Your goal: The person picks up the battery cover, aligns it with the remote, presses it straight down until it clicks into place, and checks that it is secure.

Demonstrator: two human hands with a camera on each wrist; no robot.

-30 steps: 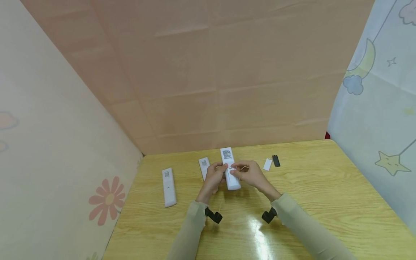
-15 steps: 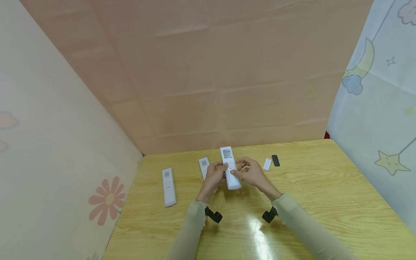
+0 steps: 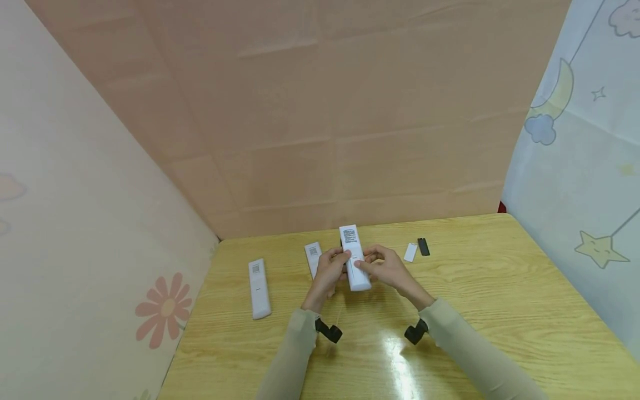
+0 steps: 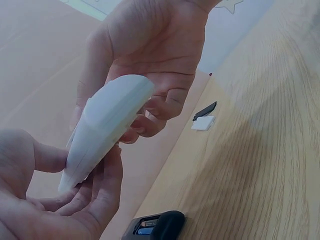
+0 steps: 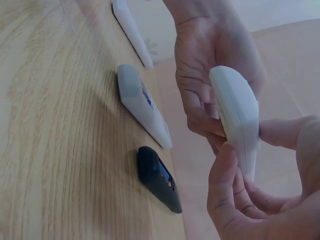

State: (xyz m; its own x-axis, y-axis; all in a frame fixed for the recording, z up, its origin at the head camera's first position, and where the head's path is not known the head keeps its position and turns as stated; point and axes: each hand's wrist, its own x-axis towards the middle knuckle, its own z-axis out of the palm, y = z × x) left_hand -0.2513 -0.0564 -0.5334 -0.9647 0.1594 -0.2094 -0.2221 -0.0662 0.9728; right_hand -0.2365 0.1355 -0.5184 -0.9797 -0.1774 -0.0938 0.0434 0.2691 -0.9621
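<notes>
Both of my hands hold a white remote control (image 3: 350, 240) above the table, its back with the printed label turned up. My left hand (image 3: 331, 271) grips its left side, thumb on the back and fingers underneath. From the other side my right hand (image 3: 389, 268) pinches it, thumb on the back and fingers curled at the far edge and below. The left wrist view shows the remote's rounded end (image 4: 112, 107) between the two hands. Below it a black remote control (image 5: 159, 179) lies on the table with its battery compartment uncovered, mostly hidden in the head view.
Another white remote (image 3: 313, 254) lies just left of my hands; its battery compartment is uncovered (image 5: 146, 97). Farther left lies one more white remote (image 3: 260, 294). To the right are a small white battery cover (image 3: 410, 253) and a black one (image 3: 424, 246). A curtain (image 3: 350, 183) hangs behind the table.
My right forefinger has lifted off the back of the white remote and moved to its right edge, while the thumb stays on it. The left hand keeps its grip.
</notes>
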